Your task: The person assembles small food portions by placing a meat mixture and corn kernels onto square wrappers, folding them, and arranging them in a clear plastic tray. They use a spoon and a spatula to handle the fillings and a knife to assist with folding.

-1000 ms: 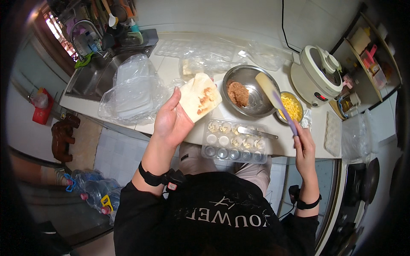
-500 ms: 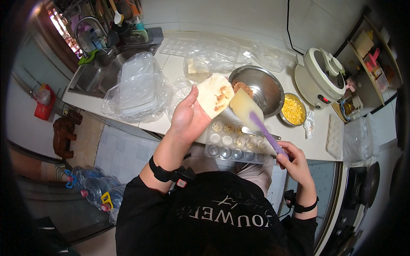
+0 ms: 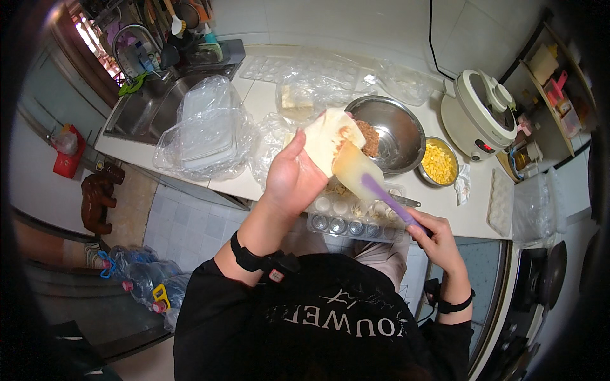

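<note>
A pale, floppy dough wrapper (image 3: 321, 143) lies across the palm and fingers of my left hand (image 3: 292, 181), with the thumb along its near edge. Brownish minced filling (image 3: 367, 136) sits in a steel bowl (image 3: 405, 130) just beyond, and some is smeared on the wrapper. My right hand (image 3: 435, 238) is closed around the purple handle of a spatula (image 3: 389, 198). The spatula's translucent yellowish head touches the wrapper near the smear. Below both hands is a clear plastic tray (image 3: 327, 224) with round wells, several holding whitish pieces. The fingers under the wrapper are mostly hidden.
A smaller metal bowl of yellow corn-like kernels (image 3: 438, 162) stands right of the steel bowl, near a white electric cooker (image 3: 470, 117). White containers in a clear bag (image 3: 206, 130) sit left, beside the sink (image 3: 168, 105). Crumpled plastic bags (image 3: 318, 86) lie behind.
The spatula head has moved left and slightly down onto the wrapper. The wrapper has shifted slightly right and now looks more folded. My left hand has moved a little right.
</note>
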`<state>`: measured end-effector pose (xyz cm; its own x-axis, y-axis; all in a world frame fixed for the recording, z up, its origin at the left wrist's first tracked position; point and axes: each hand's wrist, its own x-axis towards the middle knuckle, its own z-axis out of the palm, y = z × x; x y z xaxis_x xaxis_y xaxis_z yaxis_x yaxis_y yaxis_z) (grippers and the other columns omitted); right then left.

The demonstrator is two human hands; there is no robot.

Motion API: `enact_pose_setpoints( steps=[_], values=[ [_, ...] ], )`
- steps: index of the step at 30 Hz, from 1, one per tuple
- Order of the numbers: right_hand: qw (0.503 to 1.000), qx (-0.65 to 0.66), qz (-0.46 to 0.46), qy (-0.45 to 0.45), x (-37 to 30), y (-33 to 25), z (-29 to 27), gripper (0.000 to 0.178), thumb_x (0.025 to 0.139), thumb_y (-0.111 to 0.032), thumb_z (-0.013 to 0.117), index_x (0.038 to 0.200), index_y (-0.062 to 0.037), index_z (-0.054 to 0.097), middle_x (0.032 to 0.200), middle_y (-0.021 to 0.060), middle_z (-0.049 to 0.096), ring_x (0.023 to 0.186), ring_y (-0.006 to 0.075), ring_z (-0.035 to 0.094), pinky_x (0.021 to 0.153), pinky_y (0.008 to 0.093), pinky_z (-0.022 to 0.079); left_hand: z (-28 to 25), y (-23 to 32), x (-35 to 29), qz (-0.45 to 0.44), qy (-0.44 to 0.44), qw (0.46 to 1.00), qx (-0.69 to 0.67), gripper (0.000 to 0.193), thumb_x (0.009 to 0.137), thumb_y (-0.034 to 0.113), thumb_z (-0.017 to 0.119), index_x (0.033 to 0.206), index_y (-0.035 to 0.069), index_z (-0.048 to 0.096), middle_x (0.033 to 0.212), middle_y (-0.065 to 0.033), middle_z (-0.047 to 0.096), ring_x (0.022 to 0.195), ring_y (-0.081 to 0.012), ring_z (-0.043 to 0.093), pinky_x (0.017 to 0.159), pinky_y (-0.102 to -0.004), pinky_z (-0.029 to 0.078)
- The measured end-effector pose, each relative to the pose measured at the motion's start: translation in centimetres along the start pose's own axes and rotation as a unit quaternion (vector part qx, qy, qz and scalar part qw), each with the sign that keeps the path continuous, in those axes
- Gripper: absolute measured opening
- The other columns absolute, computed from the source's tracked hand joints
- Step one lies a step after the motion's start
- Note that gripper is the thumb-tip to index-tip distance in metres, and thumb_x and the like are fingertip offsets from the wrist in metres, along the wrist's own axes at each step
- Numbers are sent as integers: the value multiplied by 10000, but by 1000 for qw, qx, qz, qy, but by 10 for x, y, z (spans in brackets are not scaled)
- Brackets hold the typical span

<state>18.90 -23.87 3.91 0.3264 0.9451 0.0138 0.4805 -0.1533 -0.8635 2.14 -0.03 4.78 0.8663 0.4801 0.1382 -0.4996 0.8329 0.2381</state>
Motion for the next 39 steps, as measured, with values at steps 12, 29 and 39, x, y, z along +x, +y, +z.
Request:
enact_pose_setpoints(
  steps=[12,29,39],
  values=[
    [985,-84,-40,146,-2,1,0,397,855,-1,534,1247,-61,549,811,88,493,652,173,540,569,266,440,-3,13,0,42,83,995,35,505,1010,302,188,1400,-13,249,1439,-176,322,1344,-313,290,1133,-432,207],
    [875,-428,-1,225,27,33,-31,466,827,11,570,1245,-194,569,924,113,554,790,295,599,665,390,485,-29,31,14,132,241,960,43,481,1017,294,192,1358,-23,311,1398,-191,367,1301,-310,357,1109,-441,265],
    [829,-536,41,152,103,50,-28,381,816,-9,504,1172,-115,586,994,124,544,841,313,609,692,412,506,-35,35,9,123,226,965,45,488,1017,299,201,1349,-40,313,1389,-180,380,1294,-306,364,1106,-430,271]
  ],
)
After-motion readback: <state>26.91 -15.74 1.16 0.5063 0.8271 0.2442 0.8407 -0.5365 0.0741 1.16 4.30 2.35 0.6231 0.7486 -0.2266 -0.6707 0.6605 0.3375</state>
